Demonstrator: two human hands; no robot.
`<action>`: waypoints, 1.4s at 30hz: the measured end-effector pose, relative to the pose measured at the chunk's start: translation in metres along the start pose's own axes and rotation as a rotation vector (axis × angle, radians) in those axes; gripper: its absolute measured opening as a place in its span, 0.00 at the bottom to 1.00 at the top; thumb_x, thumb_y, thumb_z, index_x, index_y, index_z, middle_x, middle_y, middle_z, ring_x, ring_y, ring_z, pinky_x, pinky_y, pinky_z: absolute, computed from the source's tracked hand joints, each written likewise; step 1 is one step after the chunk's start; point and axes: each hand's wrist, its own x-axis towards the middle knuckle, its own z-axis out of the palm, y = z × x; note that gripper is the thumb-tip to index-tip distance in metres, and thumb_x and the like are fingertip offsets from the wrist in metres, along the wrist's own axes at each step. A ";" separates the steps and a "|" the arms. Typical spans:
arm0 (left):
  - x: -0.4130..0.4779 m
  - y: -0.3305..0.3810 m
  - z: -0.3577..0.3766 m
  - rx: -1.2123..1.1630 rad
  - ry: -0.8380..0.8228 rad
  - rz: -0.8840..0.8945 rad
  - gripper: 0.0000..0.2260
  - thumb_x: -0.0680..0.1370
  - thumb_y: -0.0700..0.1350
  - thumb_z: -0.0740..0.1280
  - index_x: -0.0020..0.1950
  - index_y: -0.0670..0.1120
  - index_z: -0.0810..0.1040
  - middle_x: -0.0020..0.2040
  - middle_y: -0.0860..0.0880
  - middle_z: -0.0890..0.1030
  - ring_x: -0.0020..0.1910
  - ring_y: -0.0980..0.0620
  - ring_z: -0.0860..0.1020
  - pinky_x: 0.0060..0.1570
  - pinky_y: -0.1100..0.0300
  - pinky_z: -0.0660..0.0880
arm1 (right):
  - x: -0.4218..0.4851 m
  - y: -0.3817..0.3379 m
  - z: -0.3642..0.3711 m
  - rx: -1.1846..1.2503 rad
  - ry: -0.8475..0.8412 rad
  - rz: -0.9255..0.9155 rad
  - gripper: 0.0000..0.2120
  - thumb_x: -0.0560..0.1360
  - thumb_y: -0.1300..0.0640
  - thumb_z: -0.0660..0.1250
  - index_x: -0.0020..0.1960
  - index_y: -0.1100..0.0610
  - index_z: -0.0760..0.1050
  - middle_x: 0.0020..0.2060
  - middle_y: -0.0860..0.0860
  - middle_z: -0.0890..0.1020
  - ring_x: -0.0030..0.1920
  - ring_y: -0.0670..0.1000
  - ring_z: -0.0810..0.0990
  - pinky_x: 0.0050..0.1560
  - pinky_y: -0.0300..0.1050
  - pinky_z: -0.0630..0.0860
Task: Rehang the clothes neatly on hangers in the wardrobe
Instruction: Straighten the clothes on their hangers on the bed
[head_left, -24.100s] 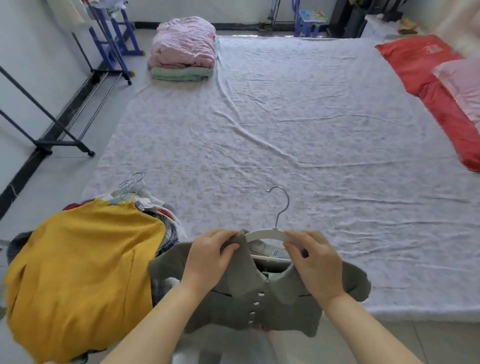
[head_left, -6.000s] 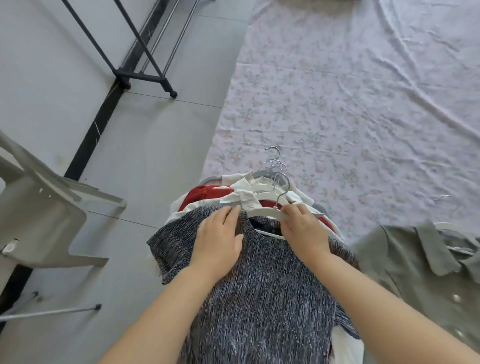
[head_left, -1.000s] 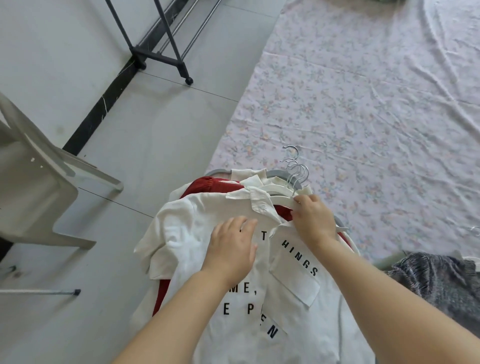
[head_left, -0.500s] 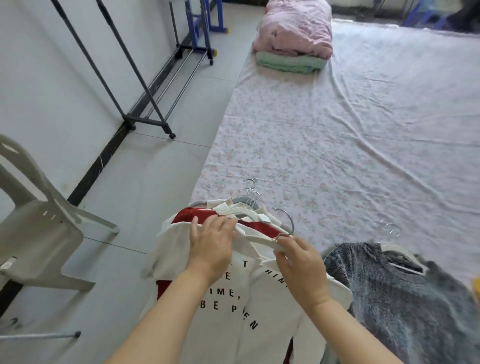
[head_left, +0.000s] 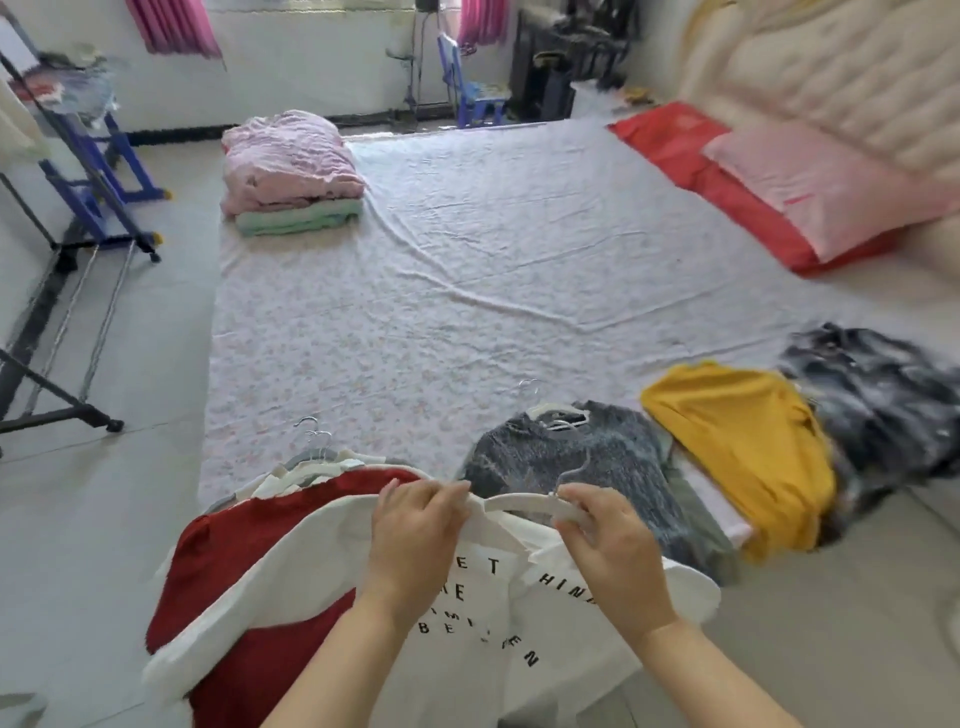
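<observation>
1. White shirt (head_left: 467, 623) on a white hanger (head_left: 519, 501) sits at 6 o'clock, over a red garment (head_left: 249, 545).
2. Left hand (head_left: 415, 535) grips the hanger's shoulder; right hand (head_left: 613, 561) pinches it near the hook; the hands are apart.
3. Grey top (head_left: 571, 467) lies at 1 o'clock, yellow top (head_left: 737, 441) at 2 o'clock.

The sheet (head_left: 467, 291) was pale lilac-white with a faint, small floral print. At its near edge the shirt (head_left: 571, 639) was white with black block letters, on a white hanger (head_left: 524, 501), over a dark red garment (head_left: 249, 551). Rightward along that edge came a top (head_left: 597, 467) flecked charcoal and white, a mustard-yellow garment (head_left: 737, 441) and a mottled black-and-grey garment (head_left: 883, 395). At the sheet's far left corner were a pink quilt (head_left: 288, 156) and a mint-green blanket (head_left: 298, 218). At its far right were a red cover (head_left: 701, 171) and a pink pillow (head_left: 810, 182).
</observation>
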 end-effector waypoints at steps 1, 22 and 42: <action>-0.003 0.015 0.005 -0.010 -0.003 0.058 0.08 0.72 0.42 0.67 0.49 0.46 0.82 0.39 0.50 0.81 0.40 0.45 0.78 0.47 0.45 0.73 | -0.012 0.004 -0.017 -0.011 0.023 0.023 0.12 0.70 0.65 0.72 0.53 0.57 0.78 0.45 0.47 0.80 0.46 0.48 0.78 0.47 0.36 0.72; -0.067 0.389 0.189 -0.183 -0.132 0.359 0.06 0.72 0.43 0.70 0.48 0.47 0.83 0.41 0.49 0.81 0.41 0.44 0.79 0.45 0.54 0.65 | -0.162 0.212 -0.351 -0.227 0.375 0.361 0.08 0.70 0.58 0.73 0.48 0.53 0.79 0.41 0.44 0.75 0.39 0.43 0.72 0.37 0.30 0.66; 0.075 0.629 0.411 -0.226 -0.409 0.357 0.19 0.78 0.47 0.60 0.70 0.55 0.66 0.62 0.54 0.72 0.62 0.52 0.67 0.62 0.59 0.56 | -0.046 0.476 -0.574 -0.373 0.395 0.466 0.10 0.70 0.57 0.73 0.51 0.52 0.80 0.44 0.43 0.75 0.33 0.41 0.71 0.35 0.32 0.64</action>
